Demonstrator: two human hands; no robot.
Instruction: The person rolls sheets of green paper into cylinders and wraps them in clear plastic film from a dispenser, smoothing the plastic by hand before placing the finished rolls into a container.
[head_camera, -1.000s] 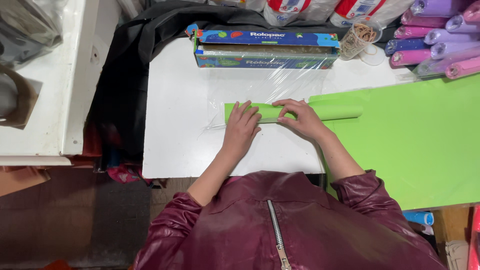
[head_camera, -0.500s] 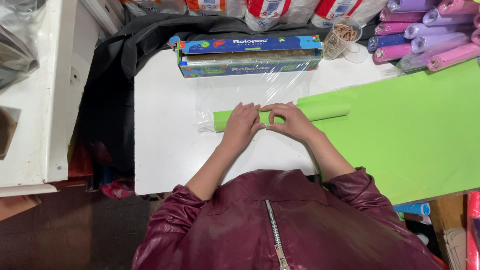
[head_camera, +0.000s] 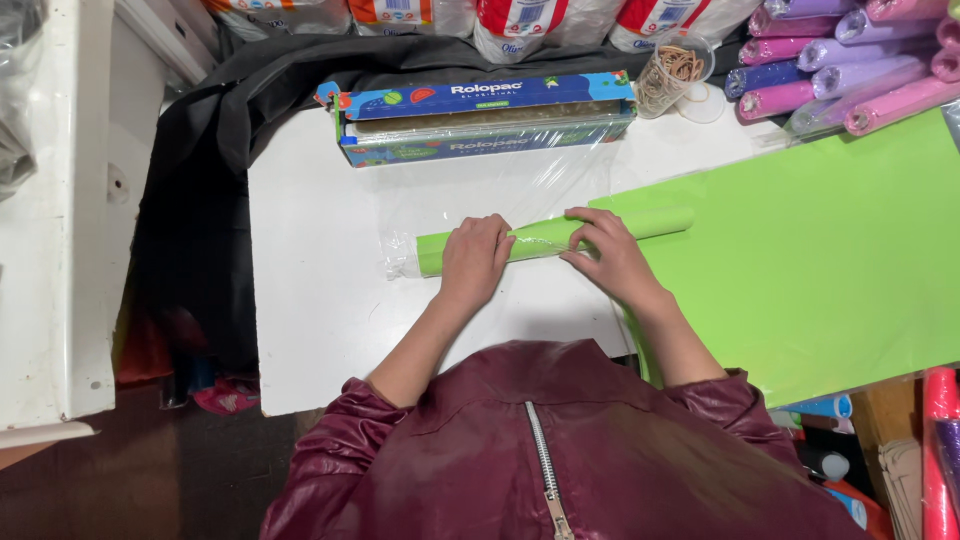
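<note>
Lower centre of frame: maroon jacket, zip down the middle, both sleeves pushed up the forearms.

Left hand (head_camera: 474, 260), centre of frame: palm down, fingers curled over the green paper roll (head_camera: 545, 239), a closed grip pressing it to the table (head_camera: 320, 320). Judged reason: it pins the roll so the film stays tight around it.

Right hand (head_camera: 612, 258), just right of centre: fingertips pinched on the same roll, also closed on it, thumb at the near side. The 2 hands sit close, with a short length of roll showing between them.

The roll lies level across the middle of the frame, tilted slightly up to the right. Its left part is wrapped in clear cling film (head_camera: 520, 190); surplus film bunches past the left end. Its right end rests on the edge of the green paper sheet (head_camera: 820, 270), which fills the right of the frame and overhangs the table.

The film runs taut from the roll up to the blue dispenser box (head_camera: 480, 120), upper centre, lid open toward the person. Judged reason: the box is set square behind the roll so film pulls straight off.

Farther back, upper right: a clear cup of rubber bands (head_camera: 682, 72) just beside the box, and a stack of pink and purple paper rolls (head_camera: 850, 70). Top edge: white packages, partly cut off. A black cloth (head_camera: 200, 200) drapes the upper left.
</note>
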